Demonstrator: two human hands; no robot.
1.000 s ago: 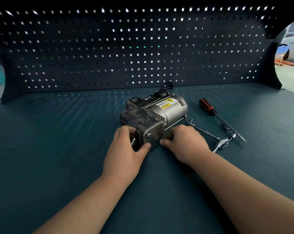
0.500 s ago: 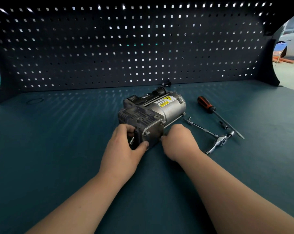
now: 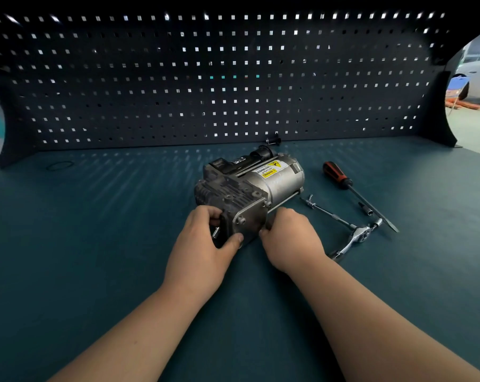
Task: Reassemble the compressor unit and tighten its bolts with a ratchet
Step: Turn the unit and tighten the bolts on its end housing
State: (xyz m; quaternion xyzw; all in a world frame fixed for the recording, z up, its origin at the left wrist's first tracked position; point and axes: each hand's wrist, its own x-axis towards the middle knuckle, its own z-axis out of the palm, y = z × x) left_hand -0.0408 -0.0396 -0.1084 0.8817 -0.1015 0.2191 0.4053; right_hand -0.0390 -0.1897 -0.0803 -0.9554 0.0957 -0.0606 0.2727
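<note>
Left hand [image 3: 203,252] and right hand [image 3: 291,241] both hold the near end of the compressor unit [image 3: 260,188].
The left hand's fingers wrap the unit's left side, with the thumb on the end plate. The right hand's fingers curl tight at the plate's right corner. The unit lies on the table [image 3: 95,244] just beyond both hands. The ratchet [image 3: 354,238] lies to the right, apart from them, with the screwdriver [image 3: 343,180] farther off.

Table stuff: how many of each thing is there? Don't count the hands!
compressor unit: 1
ratchet: 1
screwdriver: 1
thin metal bar: 1
small socket: 1
black ring: 1
small black part by the back wall: 1
Total: 7
</note>
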